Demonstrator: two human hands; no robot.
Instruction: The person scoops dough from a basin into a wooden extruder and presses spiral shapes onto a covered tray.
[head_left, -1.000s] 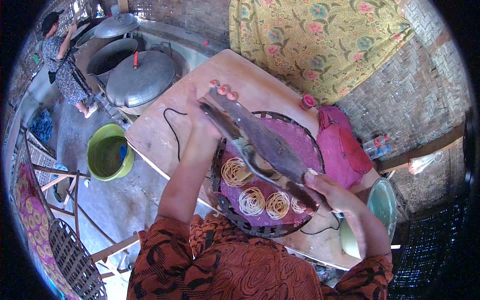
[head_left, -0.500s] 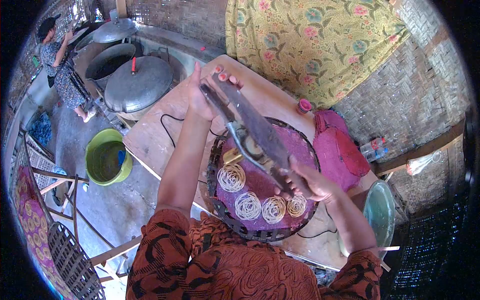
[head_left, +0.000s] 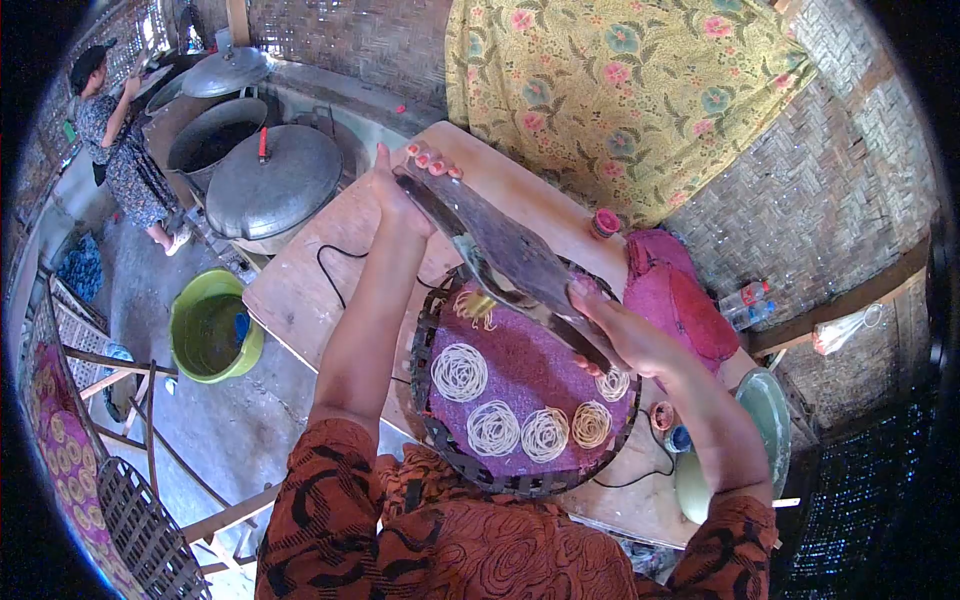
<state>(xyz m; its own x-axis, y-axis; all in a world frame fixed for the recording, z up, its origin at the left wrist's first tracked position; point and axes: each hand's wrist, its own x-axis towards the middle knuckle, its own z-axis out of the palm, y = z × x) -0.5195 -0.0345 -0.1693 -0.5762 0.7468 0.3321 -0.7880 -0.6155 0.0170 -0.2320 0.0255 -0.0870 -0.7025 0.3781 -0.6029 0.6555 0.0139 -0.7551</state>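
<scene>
Both my hands are closed on a hand press (head_left: 505, 245) made of two long dark boards with a brass cylinder (head_left: 478, 303) beneath. My left hand (head_left: 403, 205) wraps its upper-left end. My right hand (head_left: 628, 338) grips the lower-right end, fingers curled underneath. Thin pale strands (head_left: 484, 319) hang from the cylinder over a purple cloth (head_left: 535, 385). That cloth lines a round woven tray (head_left: 428, 425). Several coiled noodle-like rounds lie along the tray's near side, among them a pale coil (head_left: 459, 372) at left and a yellower coil (head_left: 591, 424) at right.
The tray lies on a wooden table (head_left: 300, 270) with a black cord, pink cloth (head_left: 670, 300) and small pink cup (head_left: 604, 223). A green basin (head_left: 765, 410) is at right. Left are a green tub (head_left: 205, 350), lidded pan (head_left: 272, 182) and another person (head_left: 125, 150).
The two boards have come closer together in my hands. Strands now come out under the brass cylinder. My right hand has moved slightly up, and another coil shows beside it.
</scene>
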